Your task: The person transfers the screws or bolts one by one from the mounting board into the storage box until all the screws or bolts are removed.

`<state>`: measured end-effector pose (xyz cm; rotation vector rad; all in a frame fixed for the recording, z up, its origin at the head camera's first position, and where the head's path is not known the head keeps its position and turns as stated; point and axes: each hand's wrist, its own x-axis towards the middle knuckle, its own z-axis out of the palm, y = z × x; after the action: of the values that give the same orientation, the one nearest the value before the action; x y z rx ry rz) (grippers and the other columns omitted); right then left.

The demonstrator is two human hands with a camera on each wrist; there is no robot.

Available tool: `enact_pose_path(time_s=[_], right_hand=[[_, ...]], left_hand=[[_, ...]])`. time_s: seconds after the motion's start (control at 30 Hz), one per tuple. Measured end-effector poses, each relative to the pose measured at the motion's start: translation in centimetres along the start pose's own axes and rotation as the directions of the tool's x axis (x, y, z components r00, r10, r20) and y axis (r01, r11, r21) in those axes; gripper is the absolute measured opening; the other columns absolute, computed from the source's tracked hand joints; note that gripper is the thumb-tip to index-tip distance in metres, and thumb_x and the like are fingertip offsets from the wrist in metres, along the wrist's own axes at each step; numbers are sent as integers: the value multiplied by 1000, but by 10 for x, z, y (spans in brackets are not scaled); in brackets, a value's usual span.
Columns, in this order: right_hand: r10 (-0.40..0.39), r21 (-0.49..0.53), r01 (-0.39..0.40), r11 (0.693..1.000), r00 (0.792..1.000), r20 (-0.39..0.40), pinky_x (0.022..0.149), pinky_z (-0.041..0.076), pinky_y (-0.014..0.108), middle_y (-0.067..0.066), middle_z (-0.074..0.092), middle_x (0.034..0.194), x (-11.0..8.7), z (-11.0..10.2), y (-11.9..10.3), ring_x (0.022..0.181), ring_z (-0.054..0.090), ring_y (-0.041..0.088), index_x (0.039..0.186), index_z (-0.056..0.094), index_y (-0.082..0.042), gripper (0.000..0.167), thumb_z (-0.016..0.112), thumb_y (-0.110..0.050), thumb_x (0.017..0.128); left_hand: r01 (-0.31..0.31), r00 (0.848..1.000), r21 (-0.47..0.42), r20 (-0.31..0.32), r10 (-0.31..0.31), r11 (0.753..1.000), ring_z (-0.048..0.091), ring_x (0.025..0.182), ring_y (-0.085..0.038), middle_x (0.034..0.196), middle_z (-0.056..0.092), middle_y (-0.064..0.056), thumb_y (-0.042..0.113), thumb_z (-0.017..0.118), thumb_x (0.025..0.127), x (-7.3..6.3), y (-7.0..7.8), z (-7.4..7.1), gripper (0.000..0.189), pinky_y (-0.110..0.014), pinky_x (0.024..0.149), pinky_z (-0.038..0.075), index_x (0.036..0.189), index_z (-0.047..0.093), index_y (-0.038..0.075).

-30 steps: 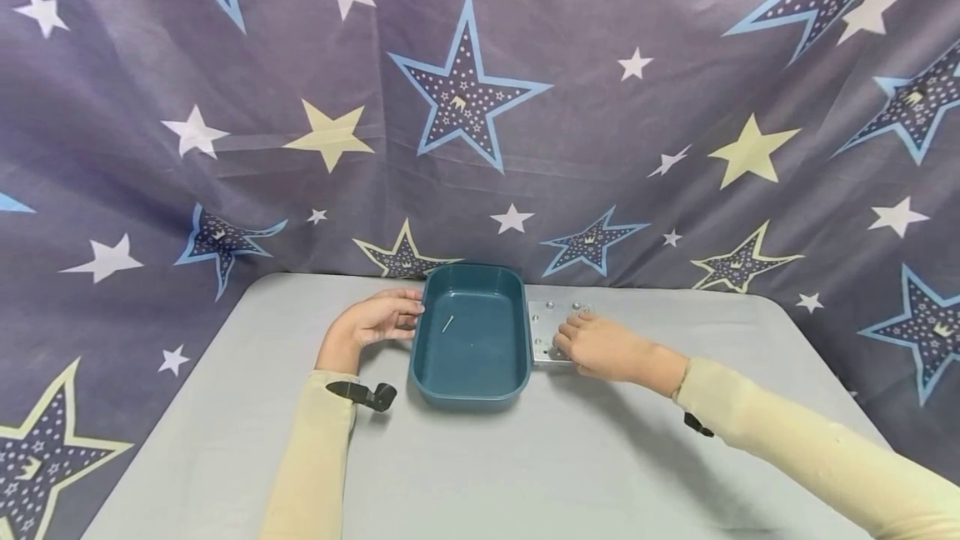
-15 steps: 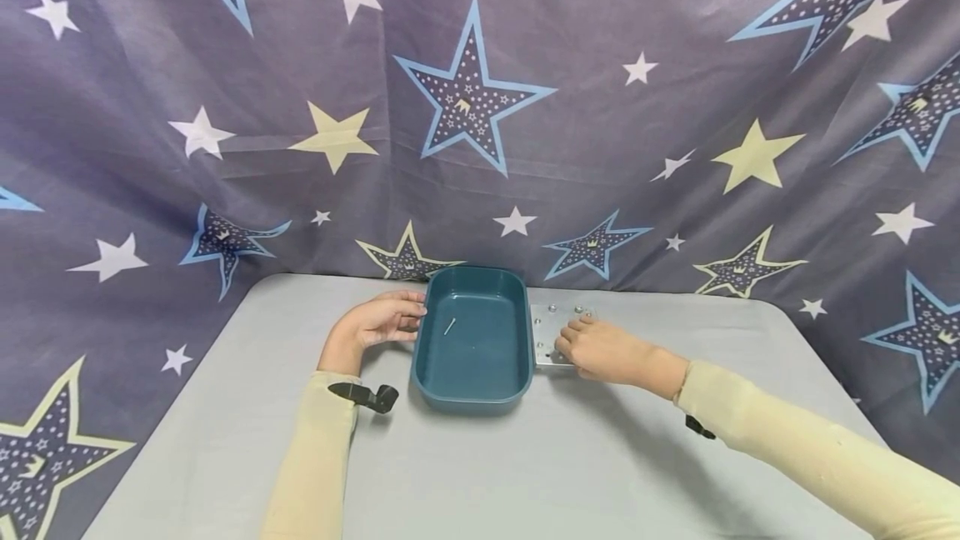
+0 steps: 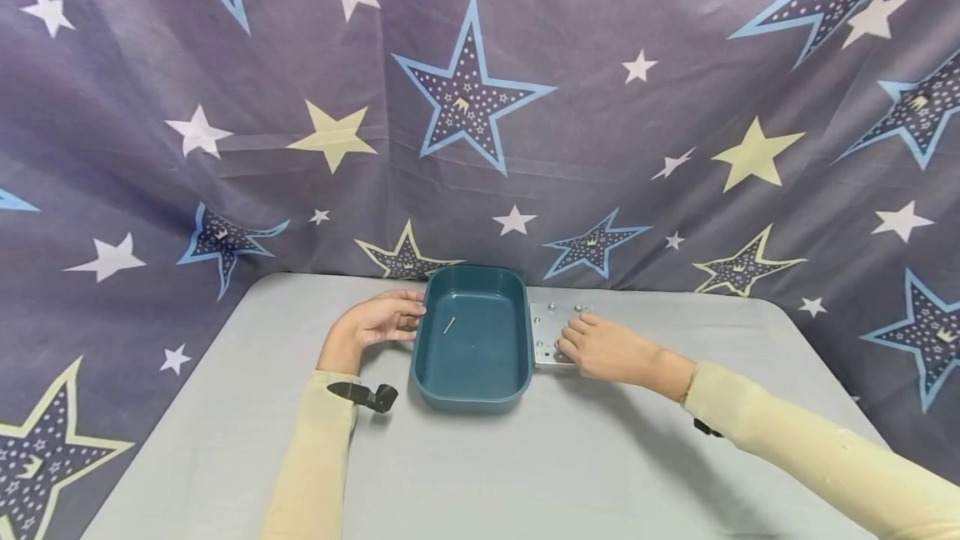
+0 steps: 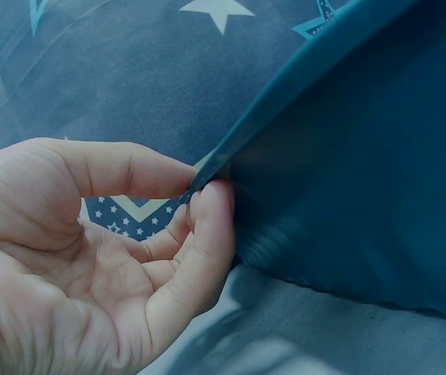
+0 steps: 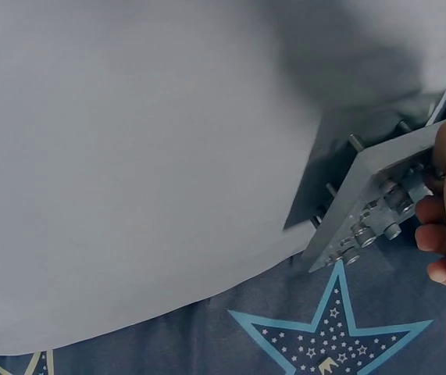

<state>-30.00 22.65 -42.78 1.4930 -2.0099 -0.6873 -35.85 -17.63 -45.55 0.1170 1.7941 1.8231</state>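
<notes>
A deep blue plastic tray [image 3: 472, 397] stands on the table with one small bolt [image 3: 449, 325] lying in it. My left hand [image 3: 381, 319] is at the tray's left side; in the left wrist view its thumb and fingertips pinch the rim. Right of the tray is a silver metal plate [image 3: 543, 330] with several bolts through it, their shanks sticking out underneath in the right wrist view. My right hand [image 3: 611, 348] is over the plate's near right part, fingers curled in at a bolt head that they partly hide. It covers the plate's right side.
The table [image 3: 480, 473] has a light grey cover. A dark curtain [image 3: 600, 148] with stars hangs right behind its far edge. A black strap mount [image 3: 363, 396] sticks out from the left sleeve near the tray.
My right hand and forearm have shifted slightly to the right, and the fingertips have turned a little at the plate. The left hand still holds the tray rim.
</notes>
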Motion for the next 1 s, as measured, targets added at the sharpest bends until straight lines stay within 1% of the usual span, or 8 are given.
enact_pose_path(time_s=[0.1,0.2,0.33,0.43,0.53,0.7,0.77,1.0], right_hand=[[6,9,-6,1000,1000,9,83,51,35,5,65,86,-2,4,-1,83,57,22,97,61,-7,13,54,-17,92],[34,40,-34,999,999,-3,83,52,35,5,63,85,-4,8,-1,82,56,22,93,59,-6,11,57,-17,89],[75,83,-73,994,997,-21,81,50,34,3,61,84,-8,11,-2,81,54,20,91,56,-8,17,64,-20,84],[112,125,-109,986,993,-21,81,49,34,2,60,86,-10,12,-3,82,54,20,94,57,-9,21,68,-25,85],[161,190,-158,969,987,-1,82,48,34,1,61,89,-11,12,-5,85,55,19,96,58,-10,21,68,-27,88],[227,281,-232,931,973,51,82,47,34,0,61,90,-12,11,-7,87,56,18,97,57,-12,15,63,-25,93],[236,291,-241,926,970,52,81,46,33,-1,60,89,-11,12,-7,86,56,18,96,57,-13,13,62,-25,93],[231,272,-227,935,973,20,77,42,33,-1,57,84,-11,13,-6,81,53,19,93,56,-12,14,64,-24,92]], left_hand=[[1,1000,-2,-4,-1,1000,62,81,-5,90,64,5,5,51,101,-1,0,0,46,-25,78,58,143,36,-10],[-2,1000,-4,-5,2,1000,62,81,-6,90,64,5,5,51,101,-1,0,1,44,-25,77,58,141,38,-9],[-1,1000,-7,-3,1,1000,62,81,-6,90,63,5,5,51,101,-1,0,1,44,-25,77,58,141,38,-8],[1,1000,-12,-3,-1,1000,62,81,-6,90,64,5,4,51,101,-1,0,1,43,-25,78,58,140,38,-8],[0,1000,-20,1,0,1000,62,81,-6,89,64,4,4,51,101,0,0,1,42,-25,77,58,139,39,-8],[2,1000,-28,7,-2,1000,62,80,-6,88,64,5,3,51,101,0,0,0,40,-25,76,58,138,39,-7],[2,1000,-28,7,-2,1000,62,80,-6,89,64,5,3,51,101,0,0,0,41,-25,76,58,138,39,-7],[-2,1000,-28,7,2,1000,62,79,-5,88,64,5,4,50,101,0,0,0,40,-24,76,58,138,40,-7]])
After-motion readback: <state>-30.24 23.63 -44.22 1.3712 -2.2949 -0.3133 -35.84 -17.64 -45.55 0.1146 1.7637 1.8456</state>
